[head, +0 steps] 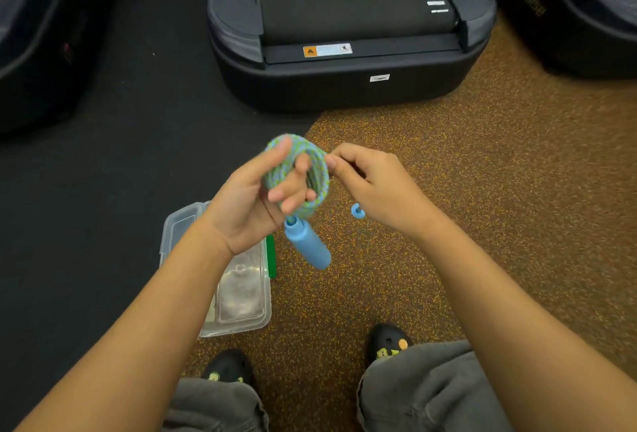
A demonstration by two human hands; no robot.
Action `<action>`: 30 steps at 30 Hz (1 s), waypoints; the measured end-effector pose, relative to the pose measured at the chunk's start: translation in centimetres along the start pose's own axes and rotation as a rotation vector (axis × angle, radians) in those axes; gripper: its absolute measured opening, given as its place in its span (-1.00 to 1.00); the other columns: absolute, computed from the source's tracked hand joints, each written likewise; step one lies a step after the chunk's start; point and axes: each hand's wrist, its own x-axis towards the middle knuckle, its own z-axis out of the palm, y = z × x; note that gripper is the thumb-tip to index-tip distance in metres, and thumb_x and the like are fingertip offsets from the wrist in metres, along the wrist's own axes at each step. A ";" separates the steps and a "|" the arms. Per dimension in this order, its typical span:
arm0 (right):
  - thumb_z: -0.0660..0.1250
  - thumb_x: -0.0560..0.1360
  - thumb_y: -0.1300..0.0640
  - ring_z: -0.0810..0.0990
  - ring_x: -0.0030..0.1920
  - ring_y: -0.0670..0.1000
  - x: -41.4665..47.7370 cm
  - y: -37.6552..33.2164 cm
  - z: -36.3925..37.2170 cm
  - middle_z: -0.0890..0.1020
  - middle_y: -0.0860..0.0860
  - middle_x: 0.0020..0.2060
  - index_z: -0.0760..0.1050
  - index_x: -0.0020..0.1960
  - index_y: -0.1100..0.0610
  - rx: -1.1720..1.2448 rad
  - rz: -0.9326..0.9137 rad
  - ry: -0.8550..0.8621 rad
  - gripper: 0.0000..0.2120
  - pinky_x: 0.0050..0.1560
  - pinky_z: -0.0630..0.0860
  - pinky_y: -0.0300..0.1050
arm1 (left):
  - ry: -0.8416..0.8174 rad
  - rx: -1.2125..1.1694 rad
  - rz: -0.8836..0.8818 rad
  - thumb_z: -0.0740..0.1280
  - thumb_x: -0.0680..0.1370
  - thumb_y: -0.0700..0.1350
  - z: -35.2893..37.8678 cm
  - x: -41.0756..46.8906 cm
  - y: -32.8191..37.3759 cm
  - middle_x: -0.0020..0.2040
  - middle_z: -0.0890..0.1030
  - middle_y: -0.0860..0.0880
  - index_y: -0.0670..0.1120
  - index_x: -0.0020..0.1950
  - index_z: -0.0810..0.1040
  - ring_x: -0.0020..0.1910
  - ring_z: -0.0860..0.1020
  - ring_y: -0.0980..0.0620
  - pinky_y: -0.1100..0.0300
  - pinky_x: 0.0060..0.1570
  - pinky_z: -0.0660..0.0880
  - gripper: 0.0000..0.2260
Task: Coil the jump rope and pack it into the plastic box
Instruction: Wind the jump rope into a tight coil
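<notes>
A blue-green braided jump rope (319, 169) is wound in a tight coil around the fingers of my left hand (255, 197), which grips it at chest height. One blue handle (307, 244) hangs from the coil below that hand. My right hand (372, 183) pinches the rope at the coil's right edge. The end of the second blue handle (357, 211) pokes out under the right hand; the rest of it is hidden. The clear plastic box (241, 294) lies on the floor below my left forearm, with a green clip (271, 256) on its right side.
A black treadmill (344, 28) stands straight ahead, with other dark machines at far left and far right. The floor is black mat on the left and speckled brown rubber (482, 173) on the right. My two shoes and grey trouser knees show at the bottom.
</notes>
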 end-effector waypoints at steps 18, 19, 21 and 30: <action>0.22 0.54 0.10 0.35 -0.35 -0.23 -1.1 -1.0 1.4 0.35 -0.19 -0.39 0.36 -0.17 0.03 -0.201 -0.129 -0.317 -0.88 -0.31 0.22 -0.23 | 0.372 0.930 0.053 0.06 0.61 0.06 -1.2 1.2 -2.3 0.25 0.51 -0.04 -0.04 0.14 0.51 0.31 0.41 0.04 0.10 0.36 0.27 -0.69; 0.23 0.54 0.11 0.36 -0.36 -0.24 -1.1 -0.9 1.1 0.36 -0.20 -0.39 0.41 -0.16 0.05 -0.192 -0.133 -0.302 -0.90 -0.30 0.24 -0.27 | 0.358 0.986 0.012 0.05 0.59 0.12 -1.2 1.1 -2.5 0.17 0.57 -0.08 -0.05 0.12 0.53 0.22 0.49 0.01 0.07 0.29 0.33 -0.63; 0.24 0.54 0.12 0.41 -0.36 -0.28 -1.0 -0.8 0.5 0.41 -0.22 -0.38 0.50 -0.11 0.11 -0.172 -0.128 -0.273 -0.89 -0.27 0.28 -0.41 | 0.302 1.054 -0.041 -0.03 0.52 0.27 -1.0 0.6 -2.5 -0.14 0.65 -0.05 -0.05 -0.17 0.60 -0.04 0.58 0.00 0.00 0.16 0.40 -0.47; 0.34 0.47 0.06 0.40 -0.41 -0.23 -0.7 -0.3 -1.2 0.45 -0.20 -0.47 0.45 -0.24 -0.05 0.036 -0.056 -0.076 -0.87 -0.35 0.29 -0.40 | -0.033 0.661 -0.173 -0.02 0.47 0.31 -0.1 0.0 -1.3 -0.62 0.33 0.02 -0.07 -0.34 0.56 -0.49 0.41 -0.03 0.20 -0.13 0.50 -0.42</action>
